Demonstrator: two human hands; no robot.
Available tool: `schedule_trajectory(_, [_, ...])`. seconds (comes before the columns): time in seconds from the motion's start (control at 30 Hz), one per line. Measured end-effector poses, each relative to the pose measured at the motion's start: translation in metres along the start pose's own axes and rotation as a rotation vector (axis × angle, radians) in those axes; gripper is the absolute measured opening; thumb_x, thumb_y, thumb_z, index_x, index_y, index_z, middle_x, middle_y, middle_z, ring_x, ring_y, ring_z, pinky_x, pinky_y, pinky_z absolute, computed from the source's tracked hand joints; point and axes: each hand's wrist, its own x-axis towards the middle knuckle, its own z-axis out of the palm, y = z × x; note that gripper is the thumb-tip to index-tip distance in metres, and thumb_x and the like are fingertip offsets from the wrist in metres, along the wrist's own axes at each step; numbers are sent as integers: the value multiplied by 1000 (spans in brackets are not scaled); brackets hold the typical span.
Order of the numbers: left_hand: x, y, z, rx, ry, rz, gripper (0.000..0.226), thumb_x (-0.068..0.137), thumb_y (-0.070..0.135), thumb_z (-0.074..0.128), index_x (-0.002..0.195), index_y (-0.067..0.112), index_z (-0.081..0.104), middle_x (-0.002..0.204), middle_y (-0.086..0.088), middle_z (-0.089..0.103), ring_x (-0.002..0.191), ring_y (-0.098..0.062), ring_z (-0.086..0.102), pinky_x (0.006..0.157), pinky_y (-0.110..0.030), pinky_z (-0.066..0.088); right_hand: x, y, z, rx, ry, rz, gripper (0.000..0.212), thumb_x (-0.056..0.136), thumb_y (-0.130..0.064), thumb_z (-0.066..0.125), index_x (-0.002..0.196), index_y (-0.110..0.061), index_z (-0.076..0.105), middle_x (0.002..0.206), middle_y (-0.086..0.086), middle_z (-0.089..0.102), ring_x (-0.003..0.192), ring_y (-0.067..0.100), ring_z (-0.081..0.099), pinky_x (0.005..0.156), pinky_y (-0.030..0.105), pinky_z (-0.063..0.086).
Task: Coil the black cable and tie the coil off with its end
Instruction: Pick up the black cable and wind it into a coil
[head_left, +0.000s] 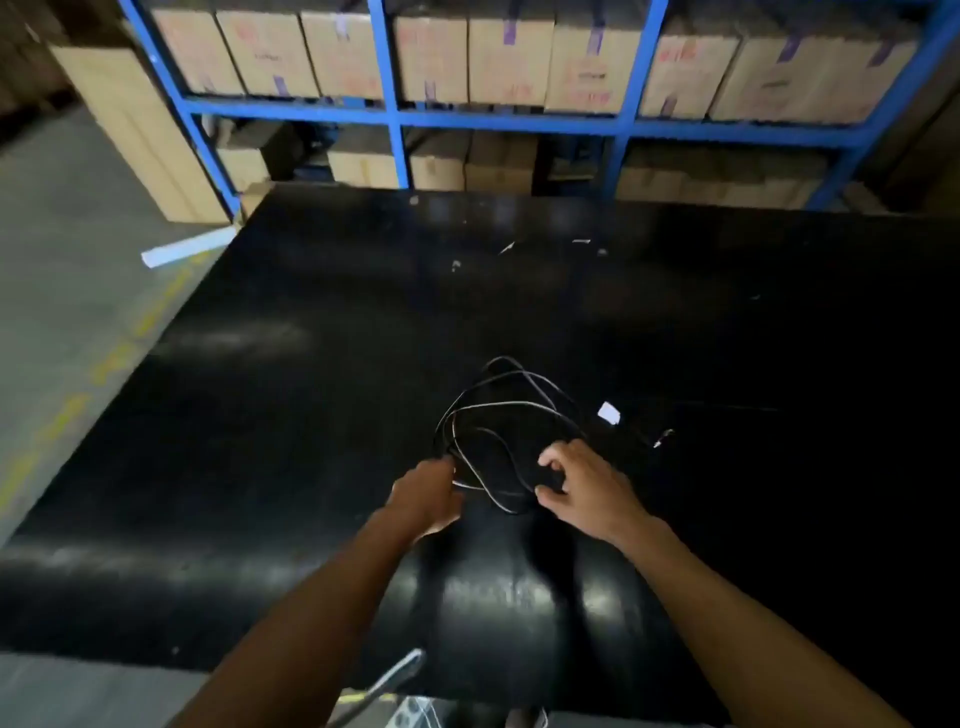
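A thin black cable lies in loose, uneven loops on the glossy black table, a little right of centre near the front. My left hand is at the loops' left edge with its fingers closed around the strands there. My right hand sits at the loops' right side, thumb and fingers curled and pinching a strand. The cable is hard to follow against the dark surface, and its ends are not clear to me.
A small white scrap lies just right of the loops, with tiny bits of debris beyond it. A blue steel rack stacked with cardboard boxes stands behind the table. Grey floor runs along the left.
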Motion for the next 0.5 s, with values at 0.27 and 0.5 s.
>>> schedule_trajectory(0.27, [28, -12, 26, -66, 110, -250, 31, 91, 29, 55, 116, 11, 54, 124, -14, 59, 109, -38, 62, 85, -45, 50, 51, -9, 50, -36, -170, -46, 32, 89, -35, 62, 120, -27, 58, 115, -1, 59, 105, 22, 64, 86, 37, 52])
schedule_trajectory(0.5, [74, -2, 42, -102, 169, -369, 30, 91, 25, 54, 113, 6, 60, 121, -15, 59, 105, -40, 63, 82, -43, 50, 119, -12, 78, -69, -128, -84, 37, 92, -31, 62, 129, -29, 58, 126, 4, 53, 107, 30, 64, 84, 41, 50])
